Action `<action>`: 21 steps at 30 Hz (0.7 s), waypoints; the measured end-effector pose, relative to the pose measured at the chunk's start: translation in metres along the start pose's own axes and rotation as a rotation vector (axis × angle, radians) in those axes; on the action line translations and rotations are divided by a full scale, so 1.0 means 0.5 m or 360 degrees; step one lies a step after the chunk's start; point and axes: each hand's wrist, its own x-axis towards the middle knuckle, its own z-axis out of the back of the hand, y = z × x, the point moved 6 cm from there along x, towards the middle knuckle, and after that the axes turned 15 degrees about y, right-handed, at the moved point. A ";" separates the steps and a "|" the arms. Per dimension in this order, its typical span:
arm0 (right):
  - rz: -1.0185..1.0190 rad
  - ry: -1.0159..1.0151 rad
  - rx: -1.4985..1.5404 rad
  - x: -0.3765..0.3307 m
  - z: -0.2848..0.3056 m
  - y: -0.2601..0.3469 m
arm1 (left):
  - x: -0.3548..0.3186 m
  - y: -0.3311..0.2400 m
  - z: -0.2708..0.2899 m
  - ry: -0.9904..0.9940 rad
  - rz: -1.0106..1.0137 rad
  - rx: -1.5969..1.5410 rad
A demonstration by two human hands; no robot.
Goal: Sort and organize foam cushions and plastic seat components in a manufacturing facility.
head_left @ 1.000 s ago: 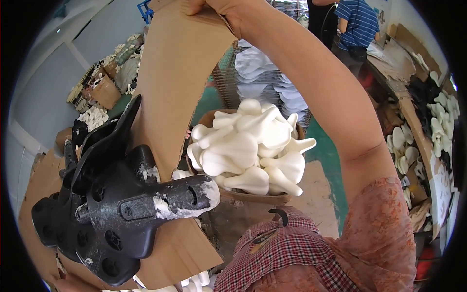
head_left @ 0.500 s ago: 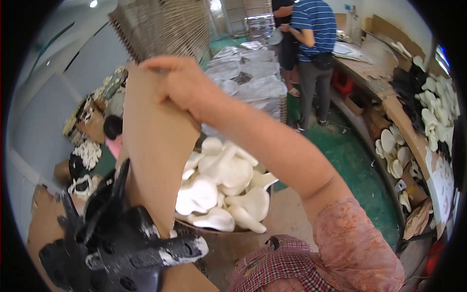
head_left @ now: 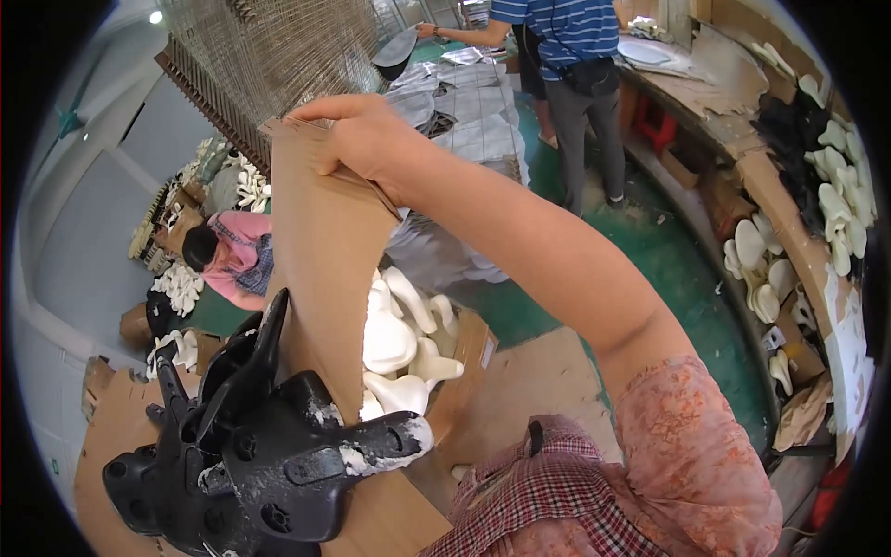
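My right hand [head_left: 362,139] is closed on the top edge of a tall brown cardboard sheet [head_left: 325,241], which stands upright in front of me. Behind and right of the sheet, white saddle-shaped foam pieces [head_left: 399,343] fill a cardboard box [head_left: 471,362], part of the pile hidden by the sheet. Black moulded plastic parts [head_left: 278,464], smeared with white residue, lie against the sheet's lower left side on another cardboard piece [head_left: 390,524]. My left hand does not show.
A wire rack [head_left: 278,65] rises beyond the sheet, near stacked silvery pieces [head_left: 473,130]. A person in a striped shirt [head_left: 566,46] stands there; another in pink [head_left: 237,251] is low at the left. A bench [head_left: 742,176] with foam pieces curves along the right.
The sheet, still in my right hand, now covers more of the foam pieces. The view has shifted, showing more of the person in pink. The striped-shirt person's arm now extends left.
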 end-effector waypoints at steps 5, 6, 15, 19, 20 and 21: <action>0.0133 0.0006 -0.0015 0.006 -0.005 0.004 | 0.081 -0.013 0.065 0.0003 -0.0033 0.0016; 0.0137 -0.0004 0.0017 0.016 -0.012 0.001 | 0.103 -0.016 0.075 -0.0001 -0.0042 0.0017; 0.0170 0.0056 -0.0142 0.080 -0.005 0.018 | 0.081 0.008 0.091 0.0118 0.0123 0.0038; 0.0050 0.0089 0.0015 0.100 0.003 -0.002 | 0.000 0.023 0.037 0.0226 0.0265 0.0010; 0.0049 0.0087 -0.0007 0.124 0.017 -0.024 | -0.013 0.017 0.009 0.0241 0.0299 -0.0020; 0.0541 0.0152 -0.0806 0.150 0.033 -0.005 | -0.022 -0.001 -0.032 0.0254 0.0336 -0.0073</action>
